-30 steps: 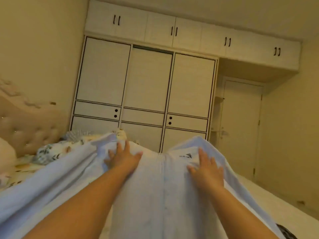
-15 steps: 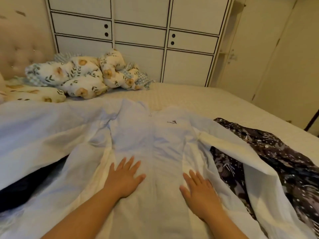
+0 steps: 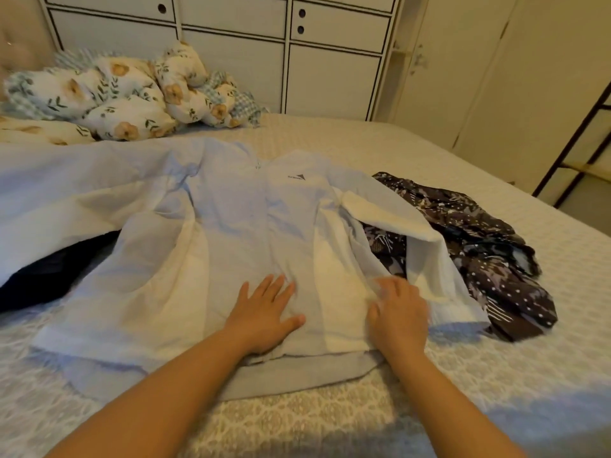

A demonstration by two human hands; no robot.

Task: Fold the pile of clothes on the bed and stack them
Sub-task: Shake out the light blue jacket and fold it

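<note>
A pale blue zip jacket (image 3: 231,226) with a small dark chest logo lies spread front-up on the bed (image 3: 363,424), sleeves out to both sides. My left hand (image 3: 264,309) presses flat on its lower front, fingers straight. My right hand (image 3: 398,312) lies on the jacket's right side near the hem, fingers blurred; whether it grips the cloth is unclear. A dark patterned garment (image 3: 479,239) lies crumpled at the right, partly under the right sleeve. A dark navy garment (image 3: 49,276) shows under the left sleeve.
A crumpled floral quilt (image 3: 125,97) lies at the head of the bed, far left. White wardrobe drawers (image 3: 330,61) stand beyond the bed. A dark metal rack (image 3: 582,140) stands at the right edge.
The jacket went from held up in the air to lying flat on the bed. Both hands slid down its front toward the hem; the right hand moved out to the right side.
</note>
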